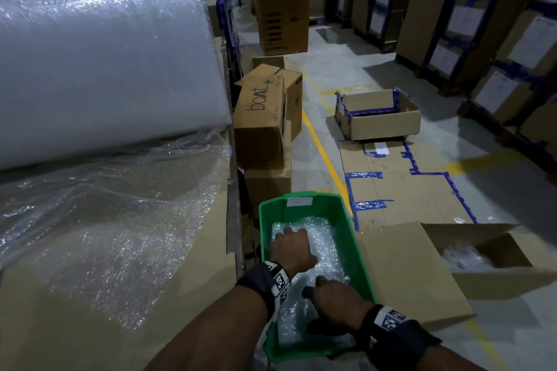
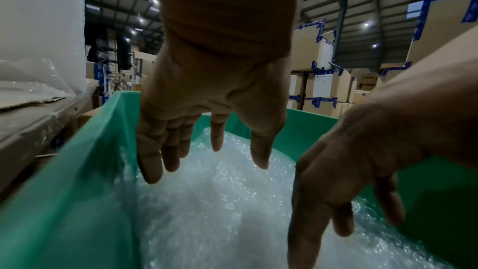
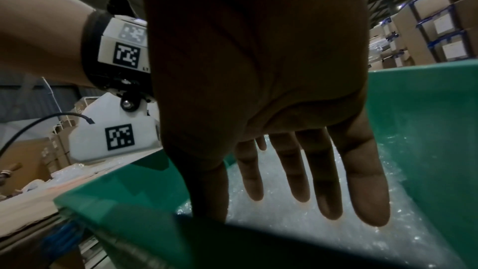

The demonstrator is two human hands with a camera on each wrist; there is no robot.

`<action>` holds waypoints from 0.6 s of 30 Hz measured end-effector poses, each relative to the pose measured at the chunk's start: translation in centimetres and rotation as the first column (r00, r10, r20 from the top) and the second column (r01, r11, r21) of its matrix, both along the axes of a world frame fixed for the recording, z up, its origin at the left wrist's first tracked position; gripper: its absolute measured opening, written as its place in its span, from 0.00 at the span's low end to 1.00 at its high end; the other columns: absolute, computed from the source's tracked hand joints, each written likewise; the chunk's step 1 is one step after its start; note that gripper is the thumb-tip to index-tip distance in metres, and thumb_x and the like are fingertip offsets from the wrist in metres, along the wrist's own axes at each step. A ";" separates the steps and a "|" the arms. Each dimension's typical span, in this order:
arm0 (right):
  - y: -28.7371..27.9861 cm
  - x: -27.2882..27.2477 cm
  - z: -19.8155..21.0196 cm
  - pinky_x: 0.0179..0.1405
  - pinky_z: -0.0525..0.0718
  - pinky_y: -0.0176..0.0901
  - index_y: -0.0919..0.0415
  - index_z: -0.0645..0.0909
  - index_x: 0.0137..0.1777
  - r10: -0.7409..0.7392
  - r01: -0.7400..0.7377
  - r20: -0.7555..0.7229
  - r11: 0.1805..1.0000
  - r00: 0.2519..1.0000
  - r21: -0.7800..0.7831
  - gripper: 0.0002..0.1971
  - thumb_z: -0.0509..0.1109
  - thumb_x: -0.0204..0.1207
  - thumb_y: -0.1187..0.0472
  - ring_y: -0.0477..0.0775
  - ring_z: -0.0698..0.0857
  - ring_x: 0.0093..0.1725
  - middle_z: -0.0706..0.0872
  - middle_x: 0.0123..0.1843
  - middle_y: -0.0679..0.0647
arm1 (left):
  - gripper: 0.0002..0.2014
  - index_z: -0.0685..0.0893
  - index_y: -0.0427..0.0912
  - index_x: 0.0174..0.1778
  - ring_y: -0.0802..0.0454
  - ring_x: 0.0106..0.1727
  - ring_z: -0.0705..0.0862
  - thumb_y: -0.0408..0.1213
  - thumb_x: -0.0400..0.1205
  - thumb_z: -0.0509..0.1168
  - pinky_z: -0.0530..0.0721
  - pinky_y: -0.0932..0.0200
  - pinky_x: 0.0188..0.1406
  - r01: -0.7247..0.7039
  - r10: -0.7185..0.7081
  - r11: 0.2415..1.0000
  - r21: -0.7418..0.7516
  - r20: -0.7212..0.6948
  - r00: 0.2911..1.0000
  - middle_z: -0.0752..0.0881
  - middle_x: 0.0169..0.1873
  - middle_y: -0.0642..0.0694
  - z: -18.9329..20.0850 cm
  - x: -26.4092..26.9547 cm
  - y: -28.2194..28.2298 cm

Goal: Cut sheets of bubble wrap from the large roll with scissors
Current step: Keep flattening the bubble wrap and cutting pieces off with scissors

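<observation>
A large roll of bubble wrap point(image 1: 99, 48) lies at the upper left, with a loose sheet point(image 1: 120, 220) running off it over a cardboard-covered table point(image 1: 45, 325). To the table's right, a green plastic bin point(image 1: 352, 220) on the floor holds cut bubble wrap sheets point(image 1: 327, 250). My left hand point(image 1: 291, 245) is inside the bin, fingers straight, palm down on the sheets point(image 2: 227, 201). My right hand point(image 1: 334, 298) reaches in at the near end with straight fingers point(image 3: 325, 181) over the sheets point(image 3: 297, 222). No scissors are in view.
Stacked cardboard boxes point(image 1: 265, 123) stand just beyond the bin beside the table. An open box point(image 1: 376, 117) and flattened cardboard point(image 1: 407, 184) lie on the floor to the right. Another open box with plastic point(image 1: 470, 256) sits near right. Racks of cartons point(image 1: 482, 24) line the aisle.
</observation>
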State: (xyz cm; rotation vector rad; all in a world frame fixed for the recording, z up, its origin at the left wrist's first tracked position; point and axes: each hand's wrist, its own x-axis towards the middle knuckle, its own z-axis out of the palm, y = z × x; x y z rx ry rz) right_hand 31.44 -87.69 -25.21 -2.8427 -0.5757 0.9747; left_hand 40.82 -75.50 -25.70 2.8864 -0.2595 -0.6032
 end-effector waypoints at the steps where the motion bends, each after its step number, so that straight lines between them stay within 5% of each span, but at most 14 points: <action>1: -0.2 0.0 0.1 0.66 0.83 0.61 0.51 0.72 0.83 0.011 -0.011 -0.013 1.000 1.000 0.006 0.38 0.79 0.76 0.38 0.71 0.84 0.68 0.76 0.74 0.66 | 0.38 0.74 0.44 0.78 0.28 0.74 0.78 0.60 0.77 0.75 0.80 0.39 0.69 -0.011 0.011 1.000 0.000 -0.008 1.000 0.75 0.75 0.31 -0.4 0.1 -0.1; 5: -0.8 0.3 0.9 0.67 0.83 0.58 0.55 0.77 0.80 0.049 -0.048 -0.027 0.998 0.998 0.028 0.34 0.78 0.78 0.40 0.69 0.84 0.70 0.81 0.73 0.65 | 0.55 0.51 0.53 0.92 0.22 0.82 0.67 0.64 0.76 0.76 0.74 0.32 0.78 -0.031 0.031 1.000 0.001 -0.110 0.993 0.63 0.84 0.26 -1.1 0.5 -0.3; 11: -2.2 1.5 1.1 0.68 0.84 0.51 0.55 0.80 0.75 0.011 -0.009 -0.022 0.996 1.000 0.091 0.31 0.78 0.77 0.40 0.62 0.84 0.73 0.84 0.75 0.58 | 0.56 0.37 0.62 0.92 0.22 0.87 0.56 0.67 0.80 0.71 0.65 0.25 0.79 0.025 -0.011 0.996 0.090 -0.156 0.988 0.49 0.89 0.27 -0.7 0.4 -1.5; 14: -2.8 1.8 0.9 0.67 0.84 0.50 0.52 0.79 0.77 -0.012 0.013 -0.013 0.995 1.000 0.097 0.33 0.78 0.75 0.39 0.62 0.84 0.72 0.85 0.75 0.58 | 0.57 0.29 0.60 0.91 0.22 0.82 0.67 0.63 0.82 0.69 0.71 0.27 0.76 -0.007 0.008 1.000 0.013 -0.137 0.990 0.60 0.86 0.24 -0.3 0.2 -2.1; 18: -3.6 2.1 1.4 0.67 0.81 0.48 0.51 0.75 0.81 -0.035 0.037 -0.020 0.993 0.999 0.110 0.35 0.77 0.76 0.39 0.61 0.83 0.73 0.85 0.75 0.58 | 0.55 0.40 0.54 0.93 0.26 0.79 0.74 0.65 0.81 0.69 0.78 0.33 0.74 -0.026 0.017 0.995 -0.099 -0.087 0.996 0.71 0.82 0.28 1.4 -0.1 -0.7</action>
